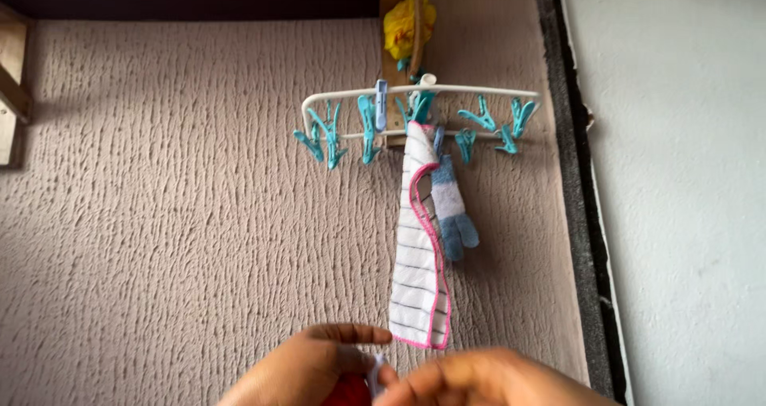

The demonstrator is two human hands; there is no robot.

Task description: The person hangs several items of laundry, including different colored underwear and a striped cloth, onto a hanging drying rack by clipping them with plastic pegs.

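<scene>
Two hands (pixel 399 370) below striped cloth (pixel 416 246)

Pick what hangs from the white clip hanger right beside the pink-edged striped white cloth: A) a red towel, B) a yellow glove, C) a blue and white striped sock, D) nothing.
C: a blue and white striped sock hangs clipped just right of the pink-edged striped white cloth on the white clip hanger.

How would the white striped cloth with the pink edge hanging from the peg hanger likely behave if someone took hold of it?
The striped cloth is probably floppy: it hangs limp and folded from one clip on the peg hanger. It is likely light, since a single peg holds it. A tug might swing the hanger.
</scene>
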